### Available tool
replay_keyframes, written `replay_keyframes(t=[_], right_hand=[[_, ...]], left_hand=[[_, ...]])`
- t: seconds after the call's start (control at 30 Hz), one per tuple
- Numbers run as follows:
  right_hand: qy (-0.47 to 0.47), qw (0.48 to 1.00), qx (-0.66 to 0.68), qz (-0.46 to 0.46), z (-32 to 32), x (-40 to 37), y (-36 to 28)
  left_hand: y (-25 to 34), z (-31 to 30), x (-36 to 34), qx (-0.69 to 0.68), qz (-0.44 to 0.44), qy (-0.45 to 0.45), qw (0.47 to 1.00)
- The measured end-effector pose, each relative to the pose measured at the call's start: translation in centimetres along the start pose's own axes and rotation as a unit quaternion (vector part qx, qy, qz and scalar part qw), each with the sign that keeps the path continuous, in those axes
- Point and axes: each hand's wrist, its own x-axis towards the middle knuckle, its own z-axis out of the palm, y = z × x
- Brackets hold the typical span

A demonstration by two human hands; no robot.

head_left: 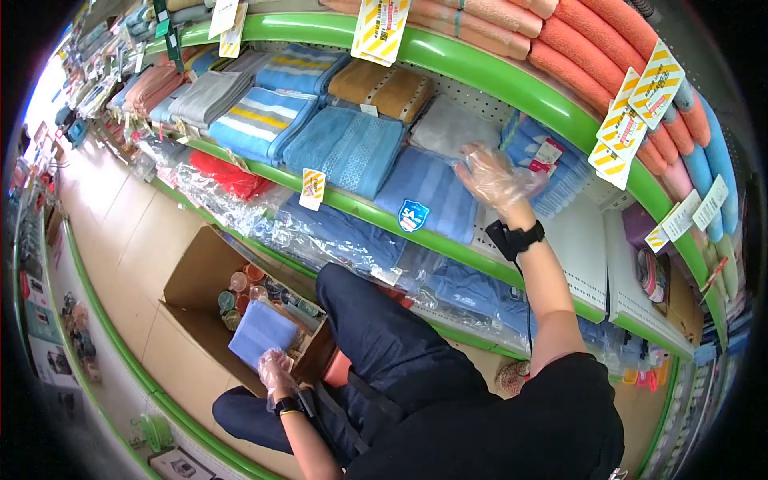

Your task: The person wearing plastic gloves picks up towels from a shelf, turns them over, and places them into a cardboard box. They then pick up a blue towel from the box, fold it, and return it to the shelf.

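Crouching before the green-rimmed shelf [480, 62], the person reaches the gloved right hand [496, 178] up to the middle tier. Its fingers are spread and released, lying at the right edge of a blue towel [424, 190], just below a grey towel [452, 126]. The gloved left hand [276, 374] grasps a folded light-blue towel [260, 330] by its near edge. That towel sits at the near corner of a cardboard box [196, 276] on the floor, beside coloured cups [240, 290] in the box.

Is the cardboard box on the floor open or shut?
Open: the cardboard box has its flaps spread, with cups visible inside.
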Motion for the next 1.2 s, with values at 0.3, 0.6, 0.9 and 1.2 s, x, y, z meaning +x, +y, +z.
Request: replay_keyframes(t=[0.3, 0.6, 0.9, 1.2], right_hand=[[-0.169, 0.984, 0.024, -0.045, -0.3, 0.1, -4.7], [-0.283, 0.958, 0.045, 0.007, -4.0, -5.3, -5.7], [-0.087, 0.391, 0.780, 0.481, -2.1, -8.4, 0.7], [-0.142, 0.259, 0.820, 0.489, -0.6, -5.8, 0.2]], left_hand=[[-0.7, -0.5, 0.1, 0.011, 0.024, 0.037, 0.999], [-0.6, -0.5, 0.1, 0.029, 0.026, 0.024, 0.999], [-1.0, -0.1, 0.5, 0.004, 0.005, 0.055, 0.998], [-0.7, -0.3, -0.1, -0.022, 0.019, 0.031, 0.999]])
